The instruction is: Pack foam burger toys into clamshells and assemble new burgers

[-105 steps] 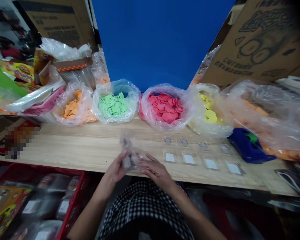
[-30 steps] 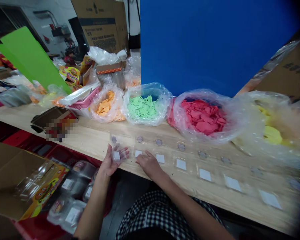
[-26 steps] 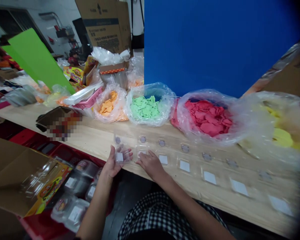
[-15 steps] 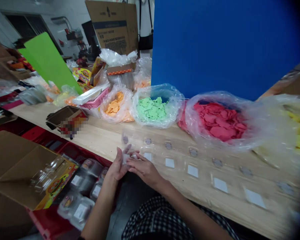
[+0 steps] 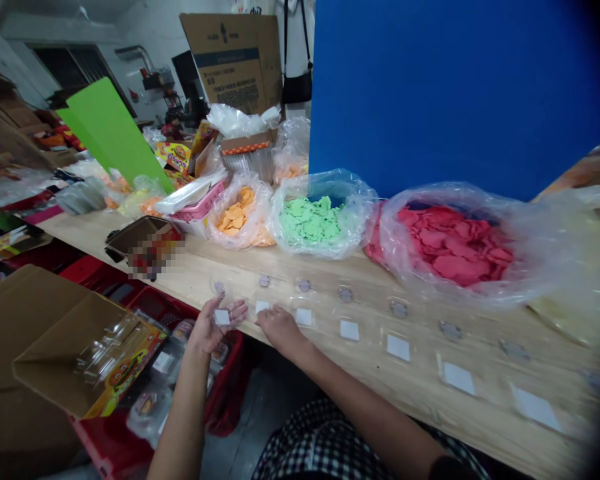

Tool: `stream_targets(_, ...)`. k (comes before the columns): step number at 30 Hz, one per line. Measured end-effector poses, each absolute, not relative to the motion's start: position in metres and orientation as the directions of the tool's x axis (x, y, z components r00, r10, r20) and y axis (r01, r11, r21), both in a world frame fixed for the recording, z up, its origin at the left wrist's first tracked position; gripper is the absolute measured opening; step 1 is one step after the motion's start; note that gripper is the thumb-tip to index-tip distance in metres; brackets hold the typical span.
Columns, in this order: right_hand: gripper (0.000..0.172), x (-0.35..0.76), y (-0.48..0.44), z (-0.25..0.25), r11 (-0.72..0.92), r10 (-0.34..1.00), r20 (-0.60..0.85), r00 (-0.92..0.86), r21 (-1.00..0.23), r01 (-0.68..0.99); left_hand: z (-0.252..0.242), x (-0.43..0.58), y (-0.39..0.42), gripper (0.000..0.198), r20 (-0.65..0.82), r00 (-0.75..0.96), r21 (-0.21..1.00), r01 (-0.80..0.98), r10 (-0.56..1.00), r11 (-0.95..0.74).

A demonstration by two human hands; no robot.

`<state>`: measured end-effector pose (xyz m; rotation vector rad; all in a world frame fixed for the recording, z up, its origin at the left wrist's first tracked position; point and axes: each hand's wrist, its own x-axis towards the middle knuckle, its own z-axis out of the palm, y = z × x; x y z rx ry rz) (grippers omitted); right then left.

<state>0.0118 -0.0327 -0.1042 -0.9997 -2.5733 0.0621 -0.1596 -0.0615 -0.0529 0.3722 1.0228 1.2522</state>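
My left hand (image 5: 207, 328) is at the front edge of a wooden table (image 5: 230, 277), its fingers curled around a small clear plastic case (image 5: 223, 316) with a white label. My right hand (image 5: 277, 328) rests palm down just to its right, fingertips on the table beside another clear case (image 5: 263, 306). A row of several more clear cases with white labels (image 5: 350, 329) runs to the right along the table. Behind them sit open plastic bags of orange (image 5: 236, 215), green (image 5: 314, 219) and red pieces (image 5: 453, 241).
A blue board (image 5: 455, 87) stands behind the bags. Cardboard boxes (image 5: 235, 60) and a green board (image 5: 105, 130) are at the back left. Below the table's edge are a red crate (image 5: 150, 303) of packed cases and an open cardboard box (image 5: 75, 347).
The view has swung left. My hands went from holding a stack of cases at the table's middle to the left end of the row, where the left hand now holds one case.
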Motion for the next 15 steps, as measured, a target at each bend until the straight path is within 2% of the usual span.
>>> stream_targets(2, 0.013, 0.007, -0.030, -0.105, 0.719, 0.687, 0.319, -0.652, -0.167, 0.675, -0.056, -0.171, -0.059, 0.041, -0.420, -0.025, 0.763, -0.551, 0.907, 0.338)
stream_targets(5, 0.011, 0.003, -0.029, -0.103, 0.686, 0.719, 0.313, -0.621, -0.175, 0.706, -0.063, -0.189, -0.048, 0.058, -0.376, -0.082, 0.857, -0.408, 0.923, 0.313)
stream_targets(8, 0.015, 0.003, -0.033, -0.100, 0.679, 0.725, 0.318, -0.611, -0.177, 0.713, -0.069, -0.204, -0.031, 0.064, -0.321, -0.188, 0.946, -0.100, 0.928, 0.307)
stream_targets(10, 0.023, 0.006, -0.036, -0.098, 0.695, 0.704, 0.366, -0.609, -0.181, 0.695, -0.071, -0.213, -0.017, 0.062, -0.278, -0.244, 0.946, 0.099, 0.929, 0.309)
stream_targets(12, 0.028, 0.010, -0.041, -0.096, 0.725, 0.666, 0.442, -0.602, -0.191, 0.662, -0.072, -0.218, -0.002, 0.060, -0.247, -0.261, 0.930, 0.208, 0.933, 0.304)
stream_targets(15, 0.024, 0.018, -0.047, -0.092, 0.765, 0.615, 0.515, -0.597, -0.207, 0.610, -0.074, -0.218, 0.016, 0.056, -0.205, -0.266, 0.899, 0.330, 0.942, 0.289)
